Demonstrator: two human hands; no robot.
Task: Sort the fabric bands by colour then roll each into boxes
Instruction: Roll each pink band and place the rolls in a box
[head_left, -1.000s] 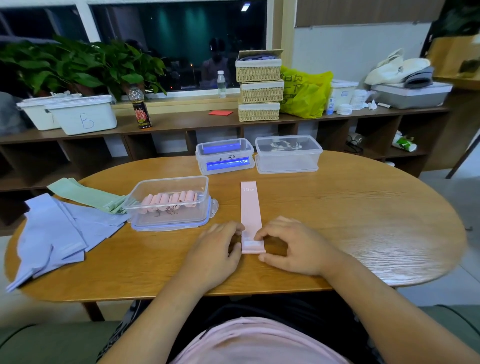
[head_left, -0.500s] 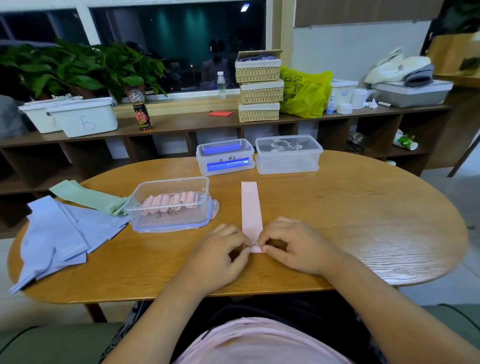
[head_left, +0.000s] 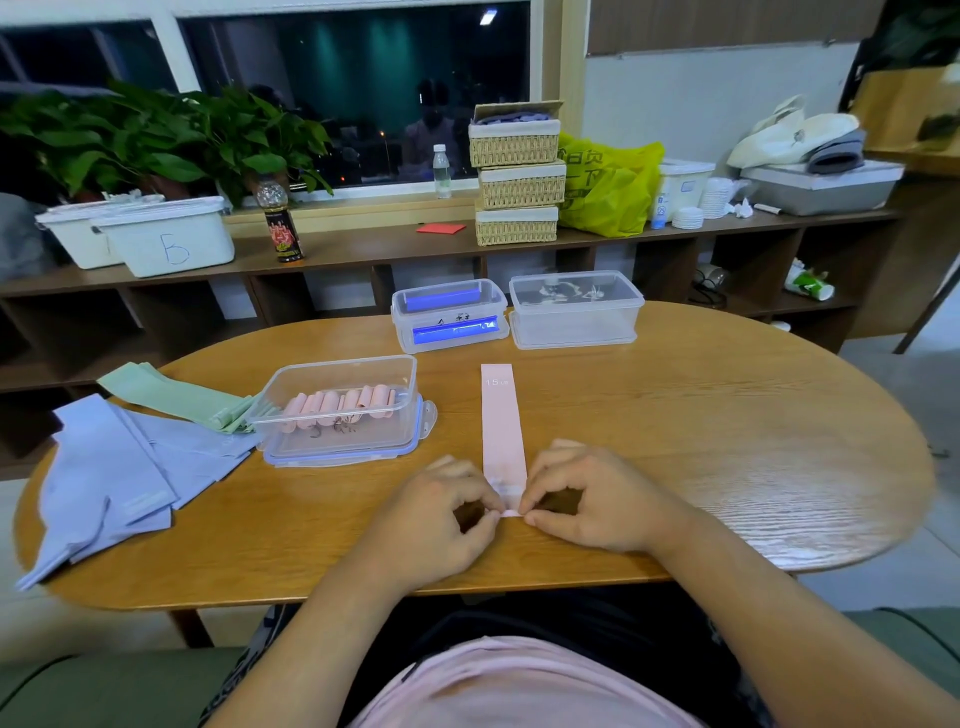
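A pink fabric band (head_left: 501, 421) lies flat on the wooden table (head_left: 701, 441), running away from me. Its near end is folded over into a small roll. My left hand (head_left: 441, 514) pinches that rolled end from the left, and my right hand (head_left: 587, 499) pinches it from the right. A clear open box (head_left: 343, 405) to the left holds several rolled pink bands. Further left lie green bands (head_left: 176, 397) and a spread of pale blue bands (head_left: 119, 467).
Two lidded clear boxes stand at the table's far side, one with blue contents (head_left: 449, 314), one beside it (head_left: 574, 309). Behind runs a low shelf (head_left: 363, 244) with white bins, a bottle, stacked wicker baskets and a yellow bag.
Both hands closed in on the band's near end and started rolling it. The flat stretch of band has become slightly shorter.
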